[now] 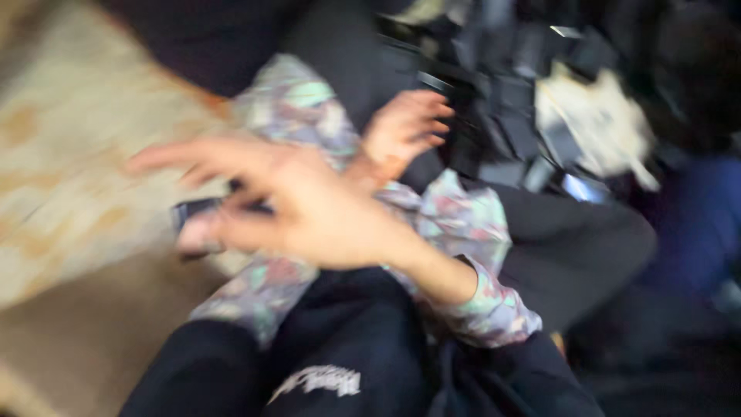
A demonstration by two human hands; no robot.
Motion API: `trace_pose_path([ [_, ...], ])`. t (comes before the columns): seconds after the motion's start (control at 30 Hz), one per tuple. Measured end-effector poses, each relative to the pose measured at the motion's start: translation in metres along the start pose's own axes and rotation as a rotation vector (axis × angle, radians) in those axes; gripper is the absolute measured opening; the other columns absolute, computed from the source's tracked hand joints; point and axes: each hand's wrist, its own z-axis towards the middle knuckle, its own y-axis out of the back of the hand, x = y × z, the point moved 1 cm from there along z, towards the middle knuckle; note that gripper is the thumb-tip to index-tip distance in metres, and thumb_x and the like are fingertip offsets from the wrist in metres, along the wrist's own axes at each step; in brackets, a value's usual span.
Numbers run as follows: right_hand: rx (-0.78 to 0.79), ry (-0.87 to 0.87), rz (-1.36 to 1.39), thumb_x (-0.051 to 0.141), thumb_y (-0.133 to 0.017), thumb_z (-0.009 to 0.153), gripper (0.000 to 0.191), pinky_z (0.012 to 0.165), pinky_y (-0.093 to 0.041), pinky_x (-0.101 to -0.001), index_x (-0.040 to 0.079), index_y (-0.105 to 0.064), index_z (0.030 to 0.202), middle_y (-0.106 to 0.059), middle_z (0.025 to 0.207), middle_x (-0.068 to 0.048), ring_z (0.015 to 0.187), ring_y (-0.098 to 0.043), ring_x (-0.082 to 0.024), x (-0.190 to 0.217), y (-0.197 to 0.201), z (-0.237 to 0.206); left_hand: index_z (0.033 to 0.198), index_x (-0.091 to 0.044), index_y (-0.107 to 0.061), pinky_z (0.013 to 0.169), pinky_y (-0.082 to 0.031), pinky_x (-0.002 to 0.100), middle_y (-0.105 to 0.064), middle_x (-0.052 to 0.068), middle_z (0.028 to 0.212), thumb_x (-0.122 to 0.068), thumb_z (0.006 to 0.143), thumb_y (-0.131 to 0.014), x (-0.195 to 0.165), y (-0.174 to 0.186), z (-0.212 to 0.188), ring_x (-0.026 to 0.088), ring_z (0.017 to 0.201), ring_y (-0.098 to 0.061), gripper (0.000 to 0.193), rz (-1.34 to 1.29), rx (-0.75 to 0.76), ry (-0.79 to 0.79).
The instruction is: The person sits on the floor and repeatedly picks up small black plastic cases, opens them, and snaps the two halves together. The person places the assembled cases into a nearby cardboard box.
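The whole view is smeared by motion. My arms are crossed, both in sleeves with a pale multicoloured pattern. My right hand [301, 205] reaches left across my lap, palm down, with the forefinger stretched out. A small dark flat object [197, 208] sits between its thumb and fingers; the blur hides whether it is gripped. My left hand [401, 131] is farther away at centre, fingers loosely curled and apart with nothing in them, at the edge of a heap of dark objects [494, 100].
A white crumpled thing [594, 123] lies on the dark heap at upper right. A tan mottled floor or rug [69, 170] fills the left side. My dark trousers [571, 239] and a black garment with a white print [324, 378] fill the lower part.
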Motion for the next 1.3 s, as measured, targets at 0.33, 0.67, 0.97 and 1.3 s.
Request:
trace_pose_path([
  [0.33, -0.791, -0.157, -1.061, 0.007, -0.076, 0.075, 0.046, 0.089, -0.052, -0.0432, 0.001, -0.064, 0.120, -0.070, 0.115, -0.018, 0.104, -0.066, -0.037, -0.182, 0.211, -0.125, 0.121, -0.004, -0.063, 0.097, -0.052, 0.040, -0.071, 0.014, 0.118, -0.032, 0.099, -0.065, -0.030, -0.018, 0.072, 0.022, 0.106, -0.066, 0.036, -0.256, -0.416, 0.230],
  [0.67, -0.913, -0.489, -0.761, 0.007, -0.065, 0.091, 0.038, 0.083, -0.056, -0.0377, 0.017, -0.070, 0.127, -0.074, 0.106, -0.014, 0.091, -0.072, -0.031, -0.176, 0.231, -0.152, 0.128, -0.003, -0.058, 0.108, -0.044, 0.030, -0.066, 0.009, 0.124, -0.027, 0.103, -0.066, -0.041, -0.012, 0.117, 0.015, 0.119, -0.062, 0.035, 0.573, -0.107, 0.137],
  [0.97, -0.611, -0.444, -0.230, 0.018, -0.066, 0.100, 0.031, 0.103, -0.055, -0.0318, 0.007, -0.072, 0.129, -0.076, 0.125, -0.006, 0.117, -0.071, -0.016, -0.163, 0.261, -0.165, 0.144, 0.003, -0.045, 0.098, -0.058, 0.048, -0.064, 0.020, 0.125, -0.058, 0.102, -0.045, 0.028, -0.051, 0.100, 0.031, 0.109, -0.071, 0.074, -0.241, 0.064, 0.757],
  [1.3, -0.627, -0.573, -1.217, 0.005, -0.081, 0.067, 0.093, 0.110, -0.043, -0.0501, 0.012, -0.047, 0.153, -0.051, 0.145, -0.025, 0.131, -0.045, -0.046, -0.278, 0.454, -0.279, 0.143, -0.007, -0.047, 0.092, -0.059, 0.042, -0.063, 0.015, 0.125, -0.060, 0.104, -0.036, 0.040, -0.045, 0.122, 0.022, 0.103, -0.067, 0.068, -0.149, -0.063, 0.626],
])
